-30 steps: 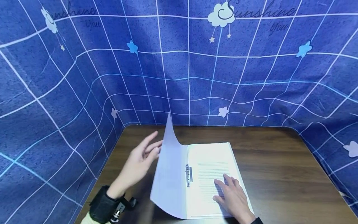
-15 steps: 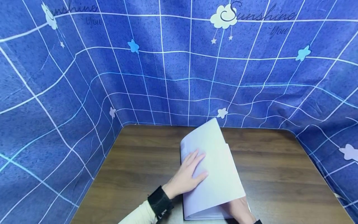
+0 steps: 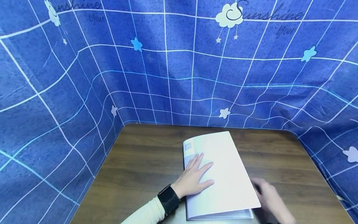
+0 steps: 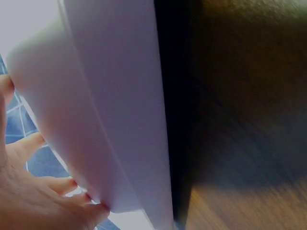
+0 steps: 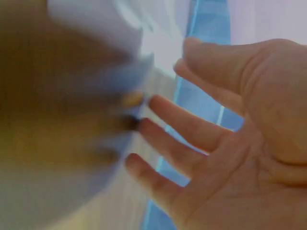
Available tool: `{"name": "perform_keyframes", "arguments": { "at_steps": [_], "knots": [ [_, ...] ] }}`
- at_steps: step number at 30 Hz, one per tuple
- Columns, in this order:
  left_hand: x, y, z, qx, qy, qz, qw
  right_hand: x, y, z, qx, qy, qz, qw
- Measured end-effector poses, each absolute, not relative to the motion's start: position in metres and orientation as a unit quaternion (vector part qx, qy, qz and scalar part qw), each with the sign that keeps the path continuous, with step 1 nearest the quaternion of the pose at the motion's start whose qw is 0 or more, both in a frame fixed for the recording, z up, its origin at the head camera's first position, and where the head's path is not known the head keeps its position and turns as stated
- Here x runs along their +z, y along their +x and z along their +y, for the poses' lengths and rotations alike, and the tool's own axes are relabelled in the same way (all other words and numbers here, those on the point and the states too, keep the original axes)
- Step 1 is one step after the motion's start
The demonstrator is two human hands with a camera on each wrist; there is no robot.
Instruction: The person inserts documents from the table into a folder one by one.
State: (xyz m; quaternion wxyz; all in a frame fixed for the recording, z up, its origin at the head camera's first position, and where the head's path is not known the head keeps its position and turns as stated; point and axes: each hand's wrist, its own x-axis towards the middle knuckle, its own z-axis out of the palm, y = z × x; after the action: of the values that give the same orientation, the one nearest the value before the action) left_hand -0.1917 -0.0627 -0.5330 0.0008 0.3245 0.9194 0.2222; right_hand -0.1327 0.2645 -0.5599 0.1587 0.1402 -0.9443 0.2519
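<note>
A white file folder [image 3: 221, 174] lies on the wooden table, its cover folded over and its lower right corner standing a little raised. Under that corner a strip of the folder's inside shows. My left hand [image 3: 193, 182] rests on the cover near the spine with its fingers spread. In the left wrist view the fingertips of the left hand [image 4: 43, 191] touch the cover beside the spine [image 4: 120, 105]. Just right of the folder, blurred, is my right hand [image 3: 269, 197]. The right wrist view has the right hand [image 5: 230, 143] with its fingers extended, holding nothing.
The brown wooden table [image 3: 145, 155] extends on both sides of the folder. A blue curtain [image 3: 179, 62] with white grid lines, stars and clouds surrounds the table at the back and sides. A small label [image 3: 189, 146] sits at the cover's upper left.
My left hand has swung the folder's cover from left to right over the papers and now lies on it. My right hand has slid out from inside the folder to its right.
</note>
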Motion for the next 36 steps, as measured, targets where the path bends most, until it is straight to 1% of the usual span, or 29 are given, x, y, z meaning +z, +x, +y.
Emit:
{"name": "perform_keyframes", "arguments": {
  "at_steps": [2, 3, 5, 7, 9, 12, 15, 20, 27, 33, 36],
  "knots": [
    [-0.534, -0.193, -0.061, 0.212, 0.328, 0.921, 0.014, -0.543, -0.138, 0.285, 0.245, 0.102, -0.957, 0.121],
    [-0.535, -0.193, -0.061, 0.204, 0.329, 0.922, 0.018, -0.534, -0.14, 0.292, 0.248, 0.084, -0.958, 0.116],
    [-0.538, -0.195, -0.062, 0.188, 0.333, 0.923, 0.021, -0.517, -0.149, 0.298, 0.253, 0.081, -0.954, 0.139],
    [-0.541, -0.195, -0.064, 0.169, 0.34, 0.925, 0.019, -0.5, -0.16, 0.292, 0.267, 0.09, -0.943, 0.18],
    [-0.543, -0.195, -0.066, 0.156, 0.347, 0.925, 0.014, -0.487, -0.172, 0.278, 0.28, 0.103, -0.929, 0.22],
    [-0.546, -0.193, -0.068, 0.147, 0.346, 0.927, 0.006, -0.478, -0.193, 0.249, 0.304, 0.127, -0.906, 0.265],
    [-0.548, -0.191, -0.071, 0.149, 0.332, 0.932, 0.004, -0.481, -0.214, 0.221, 0.32, 0.143, -0.89, 0.29],
    [-0.55, -0.189, -0.076, 0.148, 0.334, 0.931, 0.002, -0.499, -0.238, 0.191, 0.296, 0.131, -0.899, 0.296],
    [-0.552, -0.19, -0.078, 0.136, 0.359, 0.923, 0.001, -0.526, -0.241, 0.178, 0.235, 0.083, -0.925, 0.285],
    [-0.555, -0.188, -0.076, 0.134, 0.35, 0.927, -0.009, -0.542, -0.24, 0.172, 0.196, 0.077, -0.947, 0.244],
    [-0.555, -0.186, -0.076, 0.135, 0.35, 0.927, -0.013, -0.548, -0.24, 0.169, 0.195, 0.073, -0.95, 0.234]
  ]
}}
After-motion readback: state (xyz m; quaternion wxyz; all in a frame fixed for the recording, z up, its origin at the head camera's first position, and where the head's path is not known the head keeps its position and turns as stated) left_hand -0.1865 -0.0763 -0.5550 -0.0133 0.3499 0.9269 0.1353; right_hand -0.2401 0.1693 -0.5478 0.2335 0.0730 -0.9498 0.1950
